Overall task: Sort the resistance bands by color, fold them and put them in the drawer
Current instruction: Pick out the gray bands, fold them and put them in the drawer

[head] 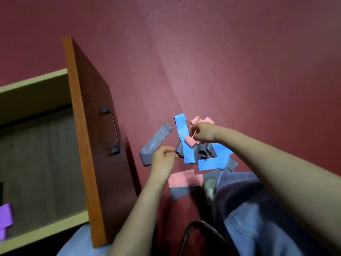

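A heap of resistance bands lies on the dark red floor: blue bands [186, 145], grey bands [156, 140] and pink bands [181, 179]. My right hand [203, 133] pinches a pink band [190, 141] lying across the blue ones. With curled fingers, my left hand [163, 160] sits at the end of a long grey band; whether it grips that band I cannot tell. The open drawer [36, 163] is at the left, with purple bands [6, 216] folded in its near left corner.
The drawer's wooden front [96, 145] with a metal handle [112, 130] stands between the drawer and the heap. My leg in jeans [258, 209] and my foot [210, 185] lie right of the heap. A dark curved bar [193, 230] shows at the bottom.
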Motion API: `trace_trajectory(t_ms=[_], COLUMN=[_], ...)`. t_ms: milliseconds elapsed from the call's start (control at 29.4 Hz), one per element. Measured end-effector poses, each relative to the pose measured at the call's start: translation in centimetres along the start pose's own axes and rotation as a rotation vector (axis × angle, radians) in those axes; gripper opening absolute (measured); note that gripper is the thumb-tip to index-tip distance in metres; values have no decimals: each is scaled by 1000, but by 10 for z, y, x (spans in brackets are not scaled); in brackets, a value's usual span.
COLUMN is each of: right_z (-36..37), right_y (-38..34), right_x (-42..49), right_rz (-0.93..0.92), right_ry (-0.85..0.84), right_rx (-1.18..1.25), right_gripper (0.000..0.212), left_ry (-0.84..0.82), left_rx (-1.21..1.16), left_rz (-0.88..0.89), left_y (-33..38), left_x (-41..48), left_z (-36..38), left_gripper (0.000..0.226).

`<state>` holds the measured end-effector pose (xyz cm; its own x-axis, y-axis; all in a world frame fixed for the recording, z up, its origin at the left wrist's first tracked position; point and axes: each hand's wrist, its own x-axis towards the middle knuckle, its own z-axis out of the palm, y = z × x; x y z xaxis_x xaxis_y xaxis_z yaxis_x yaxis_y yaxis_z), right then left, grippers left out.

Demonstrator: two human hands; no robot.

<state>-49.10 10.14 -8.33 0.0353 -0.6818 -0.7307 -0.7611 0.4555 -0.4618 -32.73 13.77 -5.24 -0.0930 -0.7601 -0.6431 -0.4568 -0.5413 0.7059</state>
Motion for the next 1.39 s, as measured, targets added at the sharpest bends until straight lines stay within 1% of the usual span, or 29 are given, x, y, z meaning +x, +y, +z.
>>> trace_trajectory(t_ms=[68,102,204,272,306,340,408,442,476,544,645,713,747,815,917,985,1053,1121,1189,1257,1325,1393], right_z=[-2,-5,-12,-16,-10,-6,25,42,62,91,116,137,145,160,168,171,168,168,167,167,167,167], right_y=[-6,-6,5,15,26,32,50,57,63,80,98,109,113,124,134,133,138,139,141,142,143,143], right_x=[21,30,58,74,88,90,107,111,121,134,143,154,154,156,160,164,167,165,166,165,164,163], right_rz=[-17,-22,11,42,54,44,7,-3,-5,30,118,143,139,98,69,78,81,78,78,79,86,79], right_ry=[-90,-99,-81,-63,-43,25,93,77,21,-16,117,116,78,42,98,123,140,124,113,116,123,124], right_rx=[-43,-60,-101,-47,-15,12,83,126,162,190,239,215,185,129,88,95,144,204,253,279,290,295], right_gripper=[31,31,32,31,29,27,26,24,22,22,24,29,32,35,33,31,29,28,28,28,28,27], left_ry=[7,12,58,60,42,21,-60,-108,-118,-37,136,169,161,196,329,362,308,186,95,1,-92,-145], left_rx=[-87,-107,-124,-95,-60,-3,169,287,404,519,562,674,732,859,973,980,973,950,956,1024,1140,1226], left_rz=[-114,-122,-147,-169,-198,-212,-277,-317,-366,-390,-310,-350,-364,-278,-82,-56,-86,-155,-185,-186,-182,-200], left_y=[-12,-18,-41,-57,-70,-74,-96,-103,-112,-123,-138,-164,-176,-197,-210,-210,-204,-198,-195,-191,-188,-185], left_x=[15,24,56,76,90,95,116,125,140,165,187,202,205,207,210,213,218,220,223,226,229,230], left_z=[9,16,39,53,66,71,79,79,77,75,63,53,46,37,29,21,19,12,3,-5,-13,-20], left_gripper=[19,20,15,24,28,30,35,41,47,53,58,65,67,65,59,55,53,53,54,58,61,59])
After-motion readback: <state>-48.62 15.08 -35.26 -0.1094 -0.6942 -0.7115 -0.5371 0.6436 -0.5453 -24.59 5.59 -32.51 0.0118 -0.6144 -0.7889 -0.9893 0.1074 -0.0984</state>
